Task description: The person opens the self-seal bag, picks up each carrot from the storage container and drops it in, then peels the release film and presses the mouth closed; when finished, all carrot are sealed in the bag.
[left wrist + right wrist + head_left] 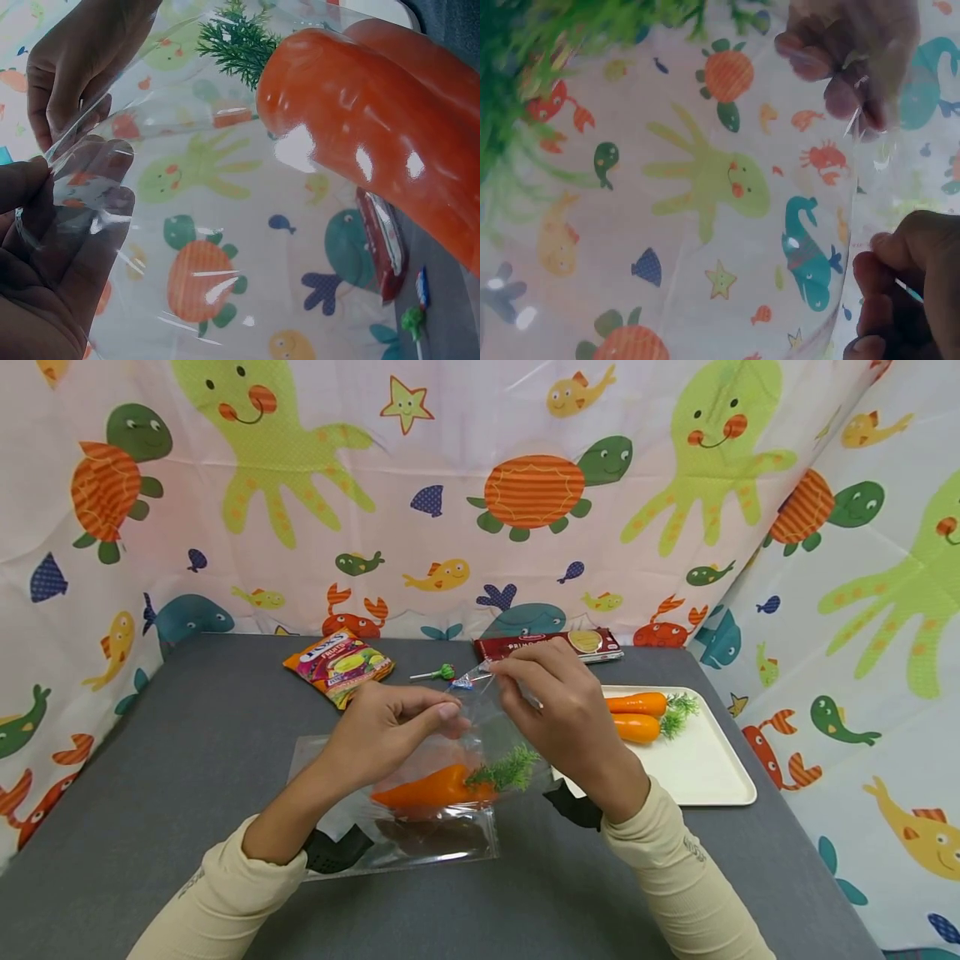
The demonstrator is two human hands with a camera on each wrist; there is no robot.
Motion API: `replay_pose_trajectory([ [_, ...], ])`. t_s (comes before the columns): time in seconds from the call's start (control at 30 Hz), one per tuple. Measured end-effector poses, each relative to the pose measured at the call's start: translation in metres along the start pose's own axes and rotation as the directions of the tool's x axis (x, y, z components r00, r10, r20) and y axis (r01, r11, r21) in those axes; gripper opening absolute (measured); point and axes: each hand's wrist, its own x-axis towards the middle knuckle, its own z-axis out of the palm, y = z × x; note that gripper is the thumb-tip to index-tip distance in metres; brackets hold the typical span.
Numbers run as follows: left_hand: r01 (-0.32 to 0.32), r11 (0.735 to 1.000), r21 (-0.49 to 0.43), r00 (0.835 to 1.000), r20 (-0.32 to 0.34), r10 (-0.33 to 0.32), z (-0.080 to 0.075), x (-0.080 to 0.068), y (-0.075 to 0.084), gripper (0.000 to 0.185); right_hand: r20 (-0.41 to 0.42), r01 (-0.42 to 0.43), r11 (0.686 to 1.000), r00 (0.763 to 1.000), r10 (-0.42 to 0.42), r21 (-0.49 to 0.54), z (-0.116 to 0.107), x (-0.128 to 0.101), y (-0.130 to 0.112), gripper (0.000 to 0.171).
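carrot (431,787) in bag (408,839), tray (705,768) to its right

A clear plastic bag (420,793) is lifted off the grey table (187,760) near its front edge, mouth up and pinched between both hands. Inside lies an orange toy carrot (431,787) with a green feathery top (508,768), roughly level, its leaves pointing towards the table's right edge.
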Motion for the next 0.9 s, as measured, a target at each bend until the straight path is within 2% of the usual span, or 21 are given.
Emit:
replay_pose_trajectory([
  [0.2, 0.013, 1.000, 0.019, 1.000, 0.004, -0.013, 0.0010, -0.0007, 0.0008, 0.014, -0.013, -0.069, 0.997, 0.998, 0.069, 0.025, 0.0004, 0.0000, -0.0010, 0.014],
  [0.33, 0.012, 1.000, 0.025, 1.000, 0.006, -0.012, 0.0021, -0.0008, 0.0008, 0.015, -0.019, -0.126, 0.985, 0.991, 0.129, 0.116, 0.0005, -0.0018, 0.0001, 0.012],
  [0.47, 0.018, 1.000, 0.025, 1.000, 0.005, -0.018, 0.0029, -0.0016, 0.0006, 0.016, -0.031, -0.189, 0.946, 0.978, 0.205, 0.262, -0.0002, -0.0031, 0.0032, 0.010],
  [0.6, 0.023, 1.000, 0.019, 1.000, -0.002, -0.023, 0.0012, -0.0036, -0.0016, 0.016, -0.040, -0.241, 0.908, 0.962, 0.271, 0.344, -0.0024, -0.0041, 0.0070, 0.010],
  [0.7, 0.022, 1.000, 0.013, 1.000, -0.010, -0.022, -0.0009, -0.0046, -0.0033, 0.016, -0.046, -0.215, 0.902, 0.967, 0.250, 0.374, -0.0030, -0.0052, 0.0079, 0.012],
  [0.83, 0.014, 1.000, 0.004, 1.000, -0.001, -0.014, -0.0015, -0.0044, -0.0033, 0.016, -0.058, -0.095, 0.940, 0.991, 0.121, 0.328, -0.0011, -0.0040, 0.0061, 0.026],
  [0.9, 0.008, 1.000, -0.001, 1.000, 0.007, -0.008, -0.0010, -0.0042, -0.0030, 0.016, -0.049, -0.046, 0.954, 0.997, 0.063, 0.295, -0.0002, -0.0022, 0.0054, 0.027],
])
